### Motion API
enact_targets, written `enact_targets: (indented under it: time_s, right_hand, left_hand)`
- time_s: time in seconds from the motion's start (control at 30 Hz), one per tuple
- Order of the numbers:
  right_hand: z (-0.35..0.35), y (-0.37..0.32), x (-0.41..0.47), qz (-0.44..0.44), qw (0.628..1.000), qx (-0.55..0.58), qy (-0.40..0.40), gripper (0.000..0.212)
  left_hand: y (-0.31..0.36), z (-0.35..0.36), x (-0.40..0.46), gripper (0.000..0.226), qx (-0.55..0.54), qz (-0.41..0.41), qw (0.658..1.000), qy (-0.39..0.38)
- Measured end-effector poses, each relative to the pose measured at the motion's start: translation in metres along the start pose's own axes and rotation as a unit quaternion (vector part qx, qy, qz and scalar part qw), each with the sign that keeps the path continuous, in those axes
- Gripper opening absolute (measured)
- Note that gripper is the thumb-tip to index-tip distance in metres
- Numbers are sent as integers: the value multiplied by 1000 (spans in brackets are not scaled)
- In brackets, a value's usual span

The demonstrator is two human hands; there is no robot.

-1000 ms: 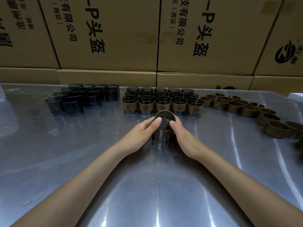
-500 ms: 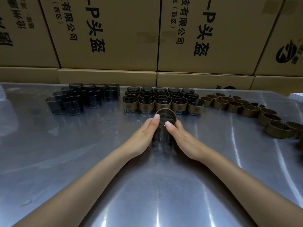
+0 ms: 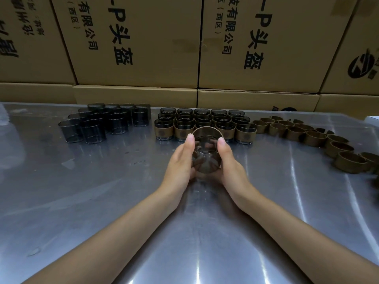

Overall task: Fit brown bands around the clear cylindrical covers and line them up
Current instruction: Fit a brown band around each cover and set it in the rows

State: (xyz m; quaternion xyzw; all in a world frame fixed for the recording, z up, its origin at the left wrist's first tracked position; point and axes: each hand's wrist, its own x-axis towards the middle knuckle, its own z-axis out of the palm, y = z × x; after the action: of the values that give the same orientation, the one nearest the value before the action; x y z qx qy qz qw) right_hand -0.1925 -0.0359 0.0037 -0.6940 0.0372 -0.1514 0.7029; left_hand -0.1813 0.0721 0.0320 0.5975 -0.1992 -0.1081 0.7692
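Note:
A clear cylindrical cover (image 3: 205, 158) is held between both hands over the middle of the table. A brown band (image 3: 205, 129) sits around its top rim. My left hand (image 3: 180, 160) grips the cover's left side and my right hand (image 3: 227, 160) grips its right side, thumbs up near the band. Behind the hands stand rows of banded covers (image 3: 205, 124). Bare clear covers (image 3: 102, 121) cluster at the back left. Loose brown bands (image 3: 307, 136) curve along the right.
The metal table (image 3: 102, 201) is shiny with glare streaks. Stacked cardboard boxes (image 3: 143, 48) with printed characters form a wall just behind the table's far edge.
Both hands have lifted the cover slightly and slid further around its sides. The brown band now sits higher in view, in front of the front row of banded covers.

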Motion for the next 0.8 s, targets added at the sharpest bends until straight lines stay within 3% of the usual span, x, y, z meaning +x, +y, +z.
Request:
enact_targets:
  time_s: [0.1,0.2,0.37,0.53,0.67,0.8]
  right_hand:
    - [-11,-7,-7,-26,998,50,1,82]
    - [-5,-8,-5,-22,996,81,4,80]
    - [-4,-7,-4,-18,996,79,33,29]
    - [-3,-8,-3,4,995,95,16,36]
    - [-11,-15,3,76,982,171,-37,41]
    - [-31,-27,7,168,964,157,-135,43]
  left_hand:
    - [-14,-15,12,42,24,24,999,5]
    - [-14,-13,12,41,0,33,999,2]
    - [-17,-12,14,33,-43,-11,997,59]
    - [-14,-11,14,34,-44,-26,996,71]
    - [-12,-14,16,35,0,-9,997,80]
    - [-8,-22,20,42,-3,-4,998,56]
